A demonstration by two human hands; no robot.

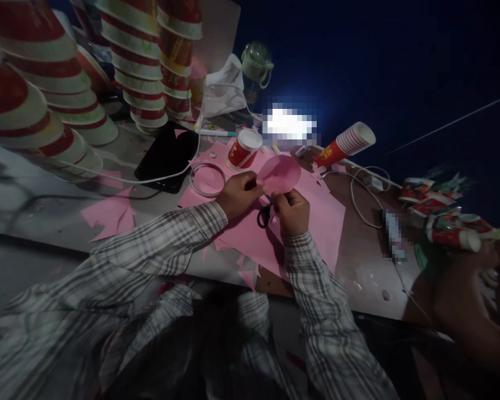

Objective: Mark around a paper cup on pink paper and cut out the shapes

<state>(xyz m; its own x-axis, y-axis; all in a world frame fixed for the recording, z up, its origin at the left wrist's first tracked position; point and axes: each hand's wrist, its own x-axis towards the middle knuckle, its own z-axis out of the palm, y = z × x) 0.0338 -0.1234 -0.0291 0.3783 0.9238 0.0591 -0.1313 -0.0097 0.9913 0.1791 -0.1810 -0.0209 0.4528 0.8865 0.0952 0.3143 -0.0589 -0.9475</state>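
A round pink paper disc (280, 171) is held up between my two hands, a little above the table. My left hand (240, 194) pinches its left edge, and my right hand (292, 211) grips its lower edge with curled fingers. Beneath them lies a pair of scissors, with a dark handle loop (264, 217) showing between my hands and the rest hidden. Larger pink paper (325, 216) spreads under my hands. Left of my left hand lies a pale ring (208, 179), and behind it a red and white paper cup (244, 150) stands with its white end up.
Tall stacks of paper cups (137, 66) crowd the left. A black tablet-like slab (166, 158), a cable and pink scraps (110, 214) lie nearby. Nested cups (345, 145) lean at the back right. Another person's arm (466, 305) reaches in at the right, near more cups (452, 232).
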